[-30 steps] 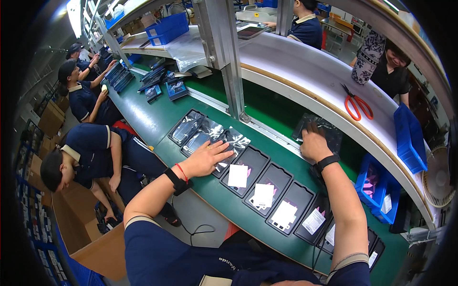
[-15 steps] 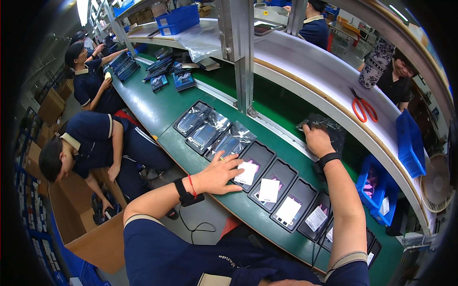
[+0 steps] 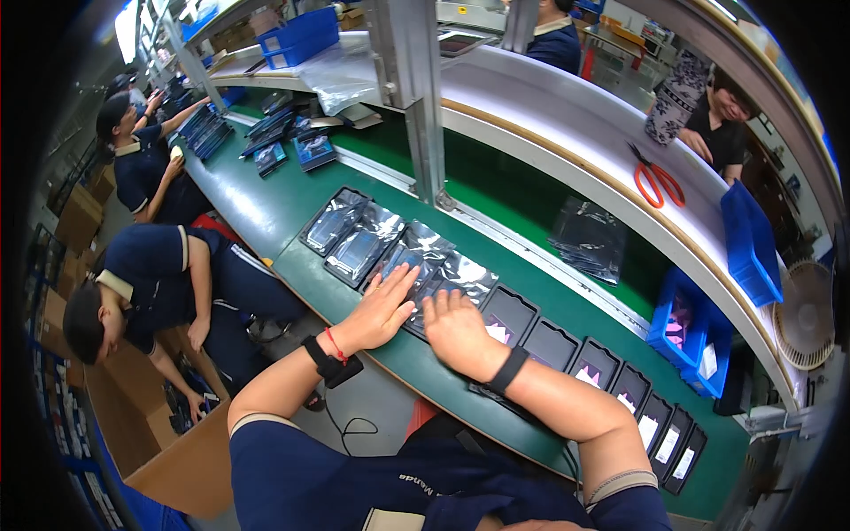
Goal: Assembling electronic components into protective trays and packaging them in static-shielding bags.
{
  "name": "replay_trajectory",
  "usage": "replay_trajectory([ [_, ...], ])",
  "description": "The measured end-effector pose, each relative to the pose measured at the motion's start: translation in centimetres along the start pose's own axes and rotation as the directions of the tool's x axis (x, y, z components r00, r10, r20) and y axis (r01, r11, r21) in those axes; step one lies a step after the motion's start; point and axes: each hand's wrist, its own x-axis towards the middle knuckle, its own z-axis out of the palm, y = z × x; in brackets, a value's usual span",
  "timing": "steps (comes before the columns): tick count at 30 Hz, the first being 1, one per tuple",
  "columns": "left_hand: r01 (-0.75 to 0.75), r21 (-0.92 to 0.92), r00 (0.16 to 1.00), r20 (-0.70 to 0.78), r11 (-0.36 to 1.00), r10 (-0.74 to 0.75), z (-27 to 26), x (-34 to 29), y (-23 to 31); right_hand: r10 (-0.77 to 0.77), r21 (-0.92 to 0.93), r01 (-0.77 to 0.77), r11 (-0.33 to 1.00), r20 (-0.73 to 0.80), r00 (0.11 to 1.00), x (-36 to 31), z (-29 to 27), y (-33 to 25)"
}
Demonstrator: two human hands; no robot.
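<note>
A row of black trays runs along the green table. Clear plastic bags lie over the trays at the far left end, among them a bagged tray (image 3: 359, 250). My left hand (image 3: 387, 305) rests on the third tray with its fingers stretched out. Beside it, my right hand (image 3: 462, 332) lies over the fourth tray with bent, slightly parted fingertips on a shiny clear bag (image 3: 471, 276). To the right, uncovered trays such as this black tray (image 3: 512, 311) hold pink and white pieces. A stack of clear bags (image 3: 589, 239) lies behind the row.
Blue bins (image 3: 692, 332) stand at the right. Red-handled pliers (image 3: 658, 181) lie on the curved white shelf (image 3: 522, 93). A metal post (image 3: 423, 115) rises behind the trays. Dark packages (image 3: 314, 152) are piled farther left. A co-worker (image 3: 150, 274) bends over a cardboard box (image 3: 168, 442).
My right hand has moved from the bag stack to the tray row, beside my left hand. A clear bag now covers the fourth tray. The view has shifted slightly.
</note>
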Motion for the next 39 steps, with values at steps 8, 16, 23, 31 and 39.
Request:
replay_trajectory([
  [8, -0.03, 0.168, 0.993, -0.11, 0.985, 0.049, -1.4, 0.5, 0.5, 0.332, 0.404, -0.428, 0.808, 0.287, 0.898, -0.8, -2.7, 12.1],
  [16, -0.377, 0.073, 0.923, 0.114, 0.923, 0.368, -1.7, 11.9, 6.8, 0.406, -0.012, -0.443, 0.896, 0.424, 0.81, -6.2, -0.1, 22.6],
  [23, -0.407, 0.071, 0.895, 0.229, 0.91, 0.383, 1.2, 21.2, 5.4, 0.379, -0.018, -0.381, 0.924, 0.161, 0.911, -7.3, -3.5, 18.7],
  [31, -0.326, 0.214, 0.767, 0.629, 0.921, 0.126, -1.5, 9.0, 11.1, 0.27, 0.105, -0.273, 0.956, 0.046, 0.962, -13.7, -12.2, 5.5],
  [39, -0.459, -0.032, 0.777, 0.47, 0.888, 0.419, 1.2, 7.1, 10.5, 0.158, 0.22, -0.23, 0.948, 0.301, 0.94, -16.6, -9.4, 2.5],
])
